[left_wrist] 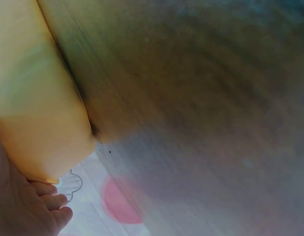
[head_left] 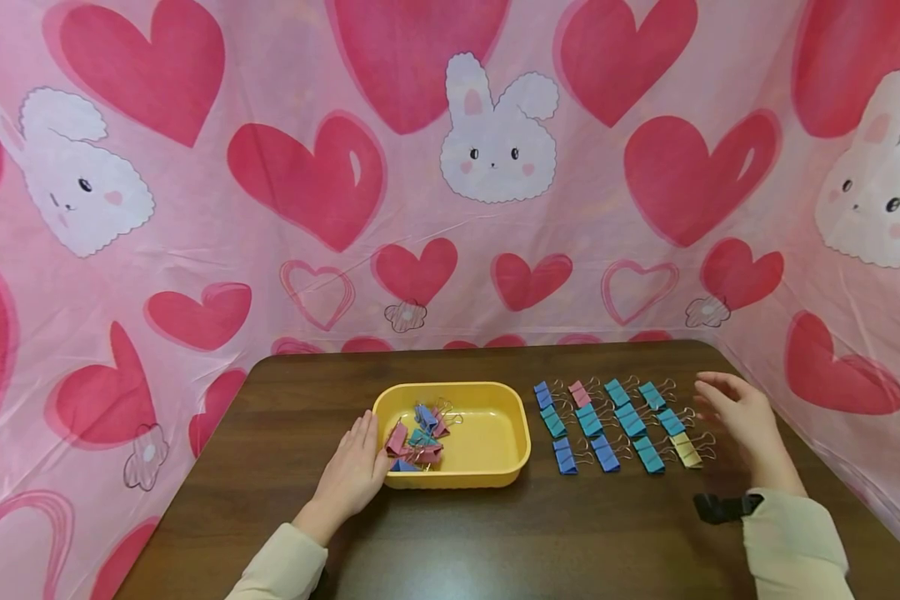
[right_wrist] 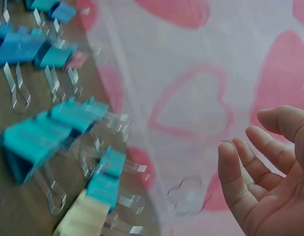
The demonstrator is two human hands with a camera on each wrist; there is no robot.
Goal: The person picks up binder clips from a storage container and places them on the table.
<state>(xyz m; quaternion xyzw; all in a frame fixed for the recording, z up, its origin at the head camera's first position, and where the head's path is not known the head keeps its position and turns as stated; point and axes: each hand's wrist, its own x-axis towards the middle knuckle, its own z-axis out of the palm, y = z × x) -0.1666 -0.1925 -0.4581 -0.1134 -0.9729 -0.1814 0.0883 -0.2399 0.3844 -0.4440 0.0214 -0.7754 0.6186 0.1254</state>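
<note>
While the left wall of the yellow tray (head_left: 495, 433) is touched by the left hand (head_left: 348, 468), fingers laid fairly straight, nothing is held by the right hand (head_left: 737, 414), poised with loosely bent fingers at the right of the frame. Loose binder clips (head_left: 425, 418) are heaped in the tray's left part, lower centre; laid-out clips (head_left: 631, 421) are ranged in three rows of four, centre right. Light, stiffly sprung and hardly fragile, these clips may be judged! Smooth coloured bodies could prove slightly slippery, so they are best pinched across the folded spine; by the thin wire handles, neighbours might be snagged.
</note>
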